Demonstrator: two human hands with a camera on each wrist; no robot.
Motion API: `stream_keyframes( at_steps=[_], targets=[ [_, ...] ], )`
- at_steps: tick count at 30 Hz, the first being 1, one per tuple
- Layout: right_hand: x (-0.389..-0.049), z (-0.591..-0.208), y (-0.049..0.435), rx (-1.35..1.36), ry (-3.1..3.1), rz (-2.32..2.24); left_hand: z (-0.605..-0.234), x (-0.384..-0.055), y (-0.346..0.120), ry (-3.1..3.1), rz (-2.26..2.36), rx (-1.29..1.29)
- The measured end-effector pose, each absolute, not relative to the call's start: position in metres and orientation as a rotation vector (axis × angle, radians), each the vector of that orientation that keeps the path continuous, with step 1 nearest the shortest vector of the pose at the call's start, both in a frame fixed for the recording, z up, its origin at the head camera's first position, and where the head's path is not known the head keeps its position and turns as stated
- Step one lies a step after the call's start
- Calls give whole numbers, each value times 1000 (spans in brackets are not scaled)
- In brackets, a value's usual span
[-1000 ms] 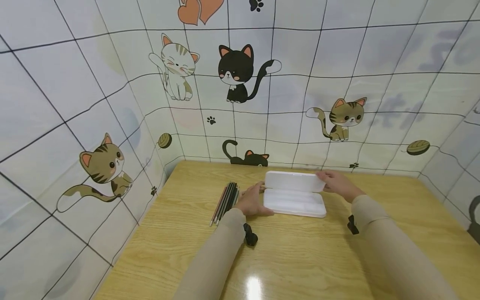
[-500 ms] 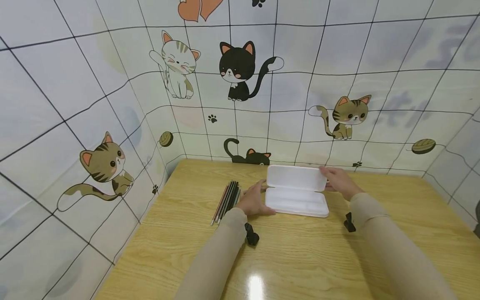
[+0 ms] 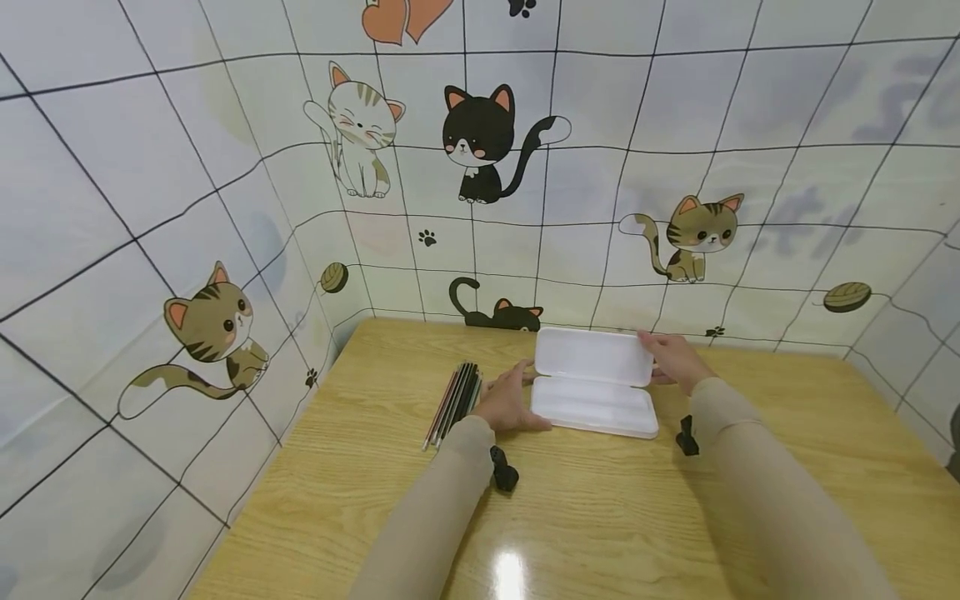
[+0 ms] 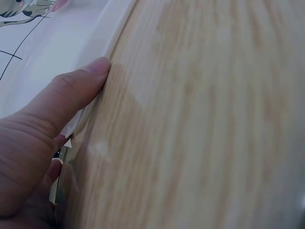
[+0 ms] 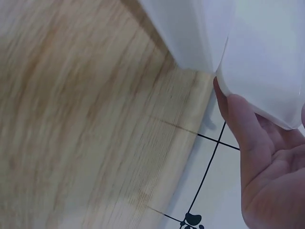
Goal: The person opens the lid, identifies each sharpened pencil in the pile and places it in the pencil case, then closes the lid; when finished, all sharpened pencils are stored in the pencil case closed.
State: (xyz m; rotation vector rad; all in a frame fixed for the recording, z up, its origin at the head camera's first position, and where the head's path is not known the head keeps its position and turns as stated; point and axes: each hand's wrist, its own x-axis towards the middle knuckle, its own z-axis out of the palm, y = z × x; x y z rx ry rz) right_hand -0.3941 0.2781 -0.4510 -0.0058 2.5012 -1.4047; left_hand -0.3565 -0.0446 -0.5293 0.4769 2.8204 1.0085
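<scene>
A white plastic pencil case (image 3: 592, 407) lies opened out on the table, its inside bare. Its lid (image 3: 592, 355) stands tilted back toward the wall. My left hand (image 3: 508, 403) grips the case's left end; in the left wrist view the thumb (image 4: 71, 90) lies along the front edge, the other fingers mostly hidden. At the lid's right end, my right hand (image 3: 677, 362) holds the lid between thumb and fingers. The right wrist view shows the fingers (image 5: 240, 119) under the lid's corner.
Several pencils (image 3: 456, 404), mostly dark, lie in a bundle left of my left hand. The wooden table (image 3: 600, 517) meets a wall covering (image 3: 585, 183) printed with cats at its back edge. A black wrist device (image 3: 504, 469) sits under the left sleeve.
My right hand has swung the lid a little farther back and up, so it lies more opened out. My left hand keeps its place on the case's left end.
</scene>
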Motion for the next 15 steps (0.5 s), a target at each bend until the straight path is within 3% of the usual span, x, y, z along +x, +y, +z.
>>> stream_keyframes(
  at_steps=[15],
  targets=[
    [-409, -457, 272, 200, 2506, -1372, -527, -355, -47, 2819, 990, 472]
  ],
)
